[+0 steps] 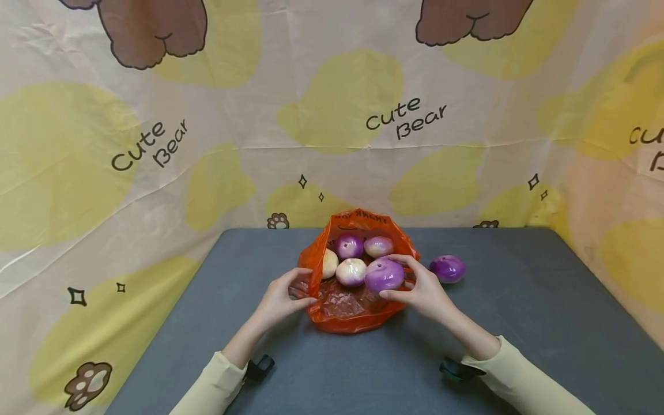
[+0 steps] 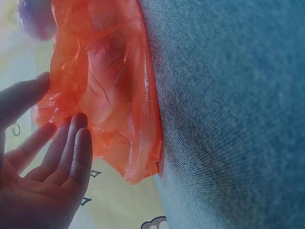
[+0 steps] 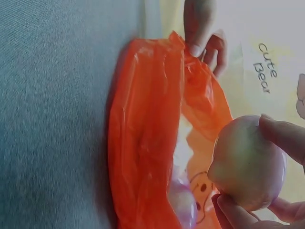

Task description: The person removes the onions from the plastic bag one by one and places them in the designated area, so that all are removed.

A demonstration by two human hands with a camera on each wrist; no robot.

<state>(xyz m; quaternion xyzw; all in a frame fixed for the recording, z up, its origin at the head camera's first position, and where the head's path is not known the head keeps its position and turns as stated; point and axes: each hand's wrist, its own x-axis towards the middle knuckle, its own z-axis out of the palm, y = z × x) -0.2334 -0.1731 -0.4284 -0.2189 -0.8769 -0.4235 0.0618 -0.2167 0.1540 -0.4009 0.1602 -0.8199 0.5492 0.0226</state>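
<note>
While R hand (image 1: pixel 426 293) grips purple veg (image 1: pixel 384 275), L hand (image 1: pixel 279 300) spread, prob. touching orange bag (image 1: pixel 349 327)

Right hand (image 3: pixel 294 145): a round pale-and-purple vegetable (image 3: pixel 248 162) is gripped between thumb and fingers beside the bag's opening.
Orange bag (image 3: pixel 147 133): rested on the grey table (image 3: pixel 52 114); a printed face (image 3: pixel 202 191) and a second vegetable (image 3: pixel 183 202) are partly seen within.
Left hand (image 3: pixel 204 28): its thumb is set against the bag's far edge.
Backdrop (image 3: pixel 259 28): "Cute Bear" is printed on pale cloth.
</note>
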